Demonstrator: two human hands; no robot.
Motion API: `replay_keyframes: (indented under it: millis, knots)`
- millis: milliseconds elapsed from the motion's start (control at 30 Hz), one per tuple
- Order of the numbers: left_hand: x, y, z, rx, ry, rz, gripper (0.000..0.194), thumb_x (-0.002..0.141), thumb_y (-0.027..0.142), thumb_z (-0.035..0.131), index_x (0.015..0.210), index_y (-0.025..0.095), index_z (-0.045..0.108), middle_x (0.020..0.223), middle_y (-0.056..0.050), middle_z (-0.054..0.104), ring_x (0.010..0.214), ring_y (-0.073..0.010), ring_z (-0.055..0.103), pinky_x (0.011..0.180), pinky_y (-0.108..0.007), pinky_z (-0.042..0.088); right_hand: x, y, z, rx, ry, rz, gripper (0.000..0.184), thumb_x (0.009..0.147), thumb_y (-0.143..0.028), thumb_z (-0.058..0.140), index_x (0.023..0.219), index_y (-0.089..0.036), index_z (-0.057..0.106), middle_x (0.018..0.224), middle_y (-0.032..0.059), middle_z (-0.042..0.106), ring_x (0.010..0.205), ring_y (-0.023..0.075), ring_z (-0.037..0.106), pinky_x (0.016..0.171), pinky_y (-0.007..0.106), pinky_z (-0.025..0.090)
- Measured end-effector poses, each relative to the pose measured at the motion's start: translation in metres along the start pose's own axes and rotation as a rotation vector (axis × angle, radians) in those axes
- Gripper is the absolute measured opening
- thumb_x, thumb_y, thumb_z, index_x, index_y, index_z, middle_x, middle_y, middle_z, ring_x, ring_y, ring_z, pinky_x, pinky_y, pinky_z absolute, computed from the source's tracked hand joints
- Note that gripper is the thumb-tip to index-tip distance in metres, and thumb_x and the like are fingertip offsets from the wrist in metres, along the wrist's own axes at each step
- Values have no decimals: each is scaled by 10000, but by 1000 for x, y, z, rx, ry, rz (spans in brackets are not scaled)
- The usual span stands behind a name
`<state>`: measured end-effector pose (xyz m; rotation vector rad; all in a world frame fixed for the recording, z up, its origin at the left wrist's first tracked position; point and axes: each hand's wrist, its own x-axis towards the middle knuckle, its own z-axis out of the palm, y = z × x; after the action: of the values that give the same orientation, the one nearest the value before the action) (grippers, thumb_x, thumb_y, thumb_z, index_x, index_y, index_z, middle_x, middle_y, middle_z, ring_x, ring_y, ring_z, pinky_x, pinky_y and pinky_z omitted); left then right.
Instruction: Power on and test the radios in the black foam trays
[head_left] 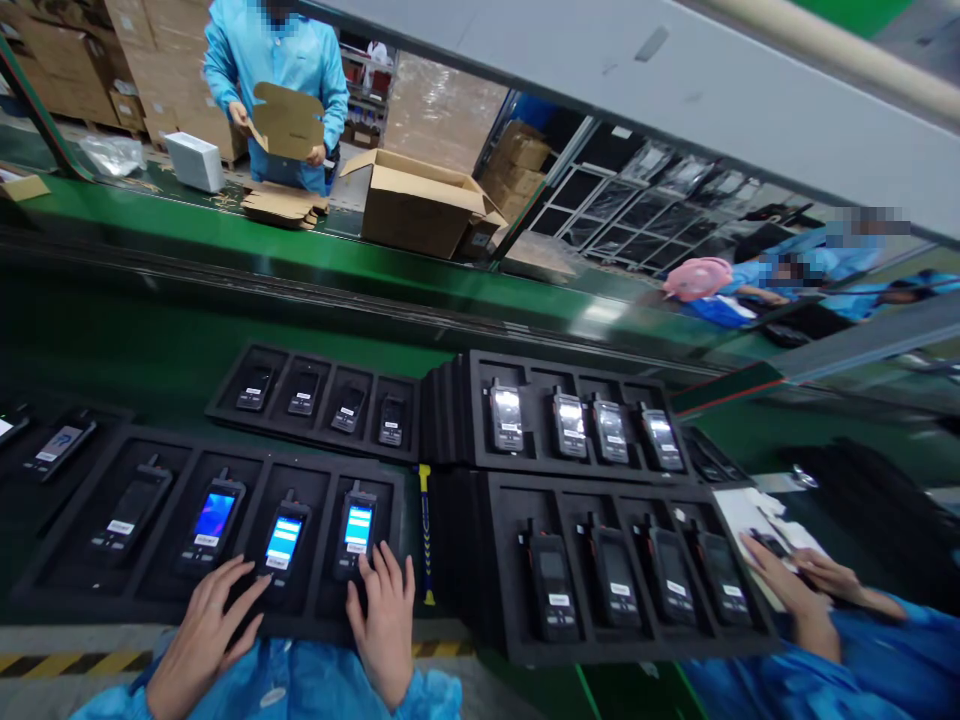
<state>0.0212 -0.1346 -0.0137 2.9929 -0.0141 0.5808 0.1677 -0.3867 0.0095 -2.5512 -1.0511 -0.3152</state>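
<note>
A black foam tray (247, 465) in front of me holds several handsets in slots. Three of them have lit blue screens: one (213, 518), one (283, 540) and one (358, 528). My left hand (201, 635) lies with fingers spread, its fingertips on the lower end of the middle lit handset. My right hand (386, 615) rests with fingers stretched out on the lower end of the rightmost lit handset. Neither hand grips anything. A dark handset (127, 512) sits in the tray's left slot.
More foam trays of handsets lie behind (315, 425) and to the right (630, 490). A yellow-and-blue tool (425, 530) lies between trays. A co-worker's hands (795, 585) work at the right. Across the green conveyor (150, 330), a person folds cardboard beside an open box (420, 205).
</note>
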Motion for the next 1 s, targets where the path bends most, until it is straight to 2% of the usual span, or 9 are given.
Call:
replay_keyframes:
  millis: [100, 167, 267, 367, 433, 533, 633, 733, 1000]
  knots:
    - [10, 7, -9, 69, -32, 2, 386, 835, 244, 606, 1193, 336, 716, 1246, -121, 626, 1191, -310, 589, 911, -453, 559, -2, 0, 1, -4, -6, -18, 313, 981, -191, 454, 1285, -170, 527, 1293, 149, 632, 1244, 362, 561, 985, 673, 452]
    - [18, 15, -14, 100, -5, -46, 397, 822, 238, 566, 1154, 370, 740, 1219, -130, 658, 1161, -332, 604, 881, -493, 550, -4, 0, 2, -2, -10, -17, 320, 980, -189, 448, 1291, -168, 519, 1309, 154, 623, 1244, 370, 562, 963, 692, 468]
    - [27, 28, -16, 68, 27, -162, 368, 839, 266, 509, 1065, 368, 780, 1181, -144, 702, 1131, -341, 623, 905, -536, 503, -6, -1, 3, 3, -22, -14, 320, 984, -187, 432, 1292, -161, 512, 1310, 161, 621, 1243, 379, 562, 937, 718, 482]
    - [28, 37, -11, 2, -14, -242, 332, 825, 311, 545, 1046, 338, 791, 1219, -132, 710, 1179, -334, 609, 992, -540, 435, -6, 0, 4, 0, -27, -15, 321, 986, -185, 416, 1290, -155, 514, 1300, 170, 625, 1247, 379, 558, 934, 719, 482]
    - [26, 39, -7, 5, -33, -215, 316, 771, 318, 610, 1024, 306, 798, 1241, -125, 706, 1197, -331, 602, 1018, -522, 405, -6, 0, 4, -4, -26, -15, 317, 989, -186, 414, 1286, -156, 522, 1300, 170, 623, 1255, 373, 550, 951, 704, 472]
    - [25, 37, -3, 108, -32, -73, 316, 707, 298, 657, 985, 257, 802, 1250, -133, 700, 1179, -317, 611, 1018, -496, 388, -5, -1, 3, 9, -11, -14, 321, 989, -184, 426, 1287, -154, 539, 1312, 159, 617, 1280, 342, 531, 1039, 651, 422]
    - [30, 34, -5, 201, -4, 75, 296, 711, 307, 638, 951, 241, 800, 1216, -135, 716, 1154, -299, 624, 1006, -487, 390, -4, -2, 3, 56, 43, 17, 312, 985, -190, 447, 1270, -161, 570, 1306, 135, 624, 1291, 300, 526, 1144, 579, 329]
    - [38, 34, -13, 268, 1, 159, 285, 746, 288, 590, 929, 224, 798, 1194, -155, 722, 1146, -303, 633, 995, -498, 411, -4, -3, 3, 94, 77, 49, 293, 993, -221, 458, 1252, -176, 589, 1296, 119, 635, 1282, 279, 535, 1167, 547, 295]
    - [46, 41, -27, 263, -41, 91, 354, 788, 179, 487, 935, 208, 807, 1179, -181, 721, 1139, -329, 654, 948, -516, 485, -5, -8, 7, 118, 104, 92, 294, 1042, -268, 382, 1233, -189, 592, 1290, 107, 641, 1294, 264, 517, 1196, 525, 193]
